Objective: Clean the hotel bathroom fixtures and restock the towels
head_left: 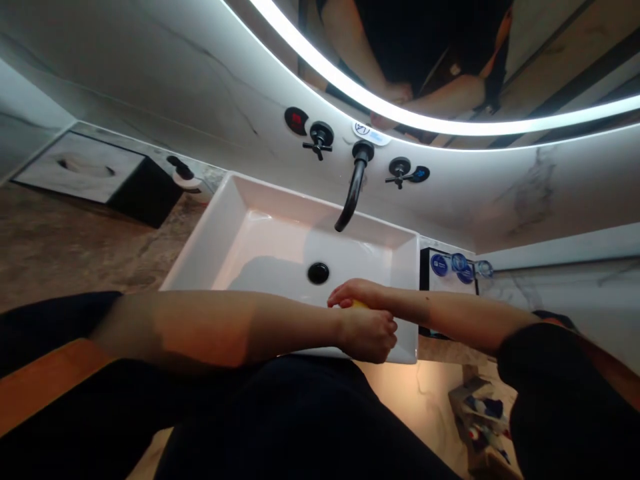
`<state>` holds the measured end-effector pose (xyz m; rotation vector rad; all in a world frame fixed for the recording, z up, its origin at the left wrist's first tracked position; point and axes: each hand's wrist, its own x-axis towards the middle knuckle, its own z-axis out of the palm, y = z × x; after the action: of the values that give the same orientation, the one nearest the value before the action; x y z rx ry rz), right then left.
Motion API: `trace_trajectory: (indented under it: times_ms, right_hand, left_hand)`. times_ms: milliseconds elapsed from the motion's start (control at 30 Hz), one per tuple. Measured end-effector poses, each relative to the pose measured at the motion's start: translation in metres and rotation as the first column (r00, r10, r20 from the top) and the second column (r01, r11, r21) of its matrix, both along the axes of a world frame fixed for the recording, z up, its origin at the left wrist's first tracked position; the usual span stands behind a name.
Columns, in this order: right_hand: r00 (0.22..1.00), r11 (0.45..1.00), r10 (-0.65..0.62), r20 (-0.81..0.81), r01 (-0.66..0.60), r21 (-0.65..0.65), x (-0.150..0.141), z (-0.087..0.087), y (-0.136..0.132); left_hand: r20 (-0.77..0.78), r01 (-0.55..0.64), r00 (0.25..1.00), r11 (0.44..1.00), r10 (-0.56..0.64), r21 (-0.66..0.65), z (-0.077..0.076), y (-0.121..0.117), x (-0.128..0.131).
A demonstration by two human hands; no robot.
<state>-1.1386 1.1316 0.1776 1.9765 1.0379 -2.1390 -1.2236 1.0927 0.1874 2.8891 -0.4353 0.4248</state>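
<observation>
A bathroom, at the washbasin.

A white rectangular ceramic basin (280,240) stands on a brown stone counter (60,247). On the far marble wall are a black curved spout (354,193), two black cross-shaped tap handles (320,139) and a round mirror with a lit rim (350,80). A black soap dispenser (183,172) stands at the left.

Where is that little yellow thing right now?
In the head view, the yellow thing sits between the right hand and left hand, over the white sink's front right part.

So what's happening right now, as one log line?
left hand: fist at sink front rim | right hand: covering yellow thing | tap: no water visible
</observation>
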Motion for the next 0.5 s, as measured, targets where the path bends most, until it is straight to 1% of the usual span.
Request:
trace_trajectory:
  times_ms: [67, 133, 200, 267, 367, 500]
  right_hand:
    - [0.994, 0.992, 0.113, 0.002, -0.113, -0.050, 0.001, -0.001, -0.002]
    - [0.972, 0.975, 0.221, 0.075, -0.221, -0.013, 0.001, -0.006, -0.005]
    - [0.935, 0.945, 0.317, 0.161, -0.325, 0.026, 0.000, -0.011, -0.006]
    - [0.895, 0.913, 0.388, 0.221, -0.405, 0.039, 0.001, -0.017, -0.006]
    - [0.829, 0.860, 0.470, 0.302, -0.507, 0.054, 0.005, -0.027, -0.005]
    - [0.728, 0.776, 0.549, 0.411, -0.626, 0.072, 0.012, -0.040, -0.004]
  left_hand:
    - [-0.121, 0.045, 0.992, 0.997, -0.036, 0.068, -0.007, -0.006, 0.010]
    - [-0.207, 0.051, 0.978, 0.992, -0.027, 0.111, -0.015, -0.011, 0.021]
    - [-0.263, 0.043, 0.965, 0.993, -0.011, 0.114, -0.023, -0.014, 0.032]
    - [-0.299, 0.032, 0.954, 0.995, -0.004, 0.090, -0.031, -0.016, 0.043]
    - [-0.317, -0.022, 0.948, 0.998, 0.038, 0.053, -0.043, -0.018, 0.057]
    - [-0.304, -0.145, 0.943, 0.989, 0.137, -0.004, -0.060, -0.019, 0.072]
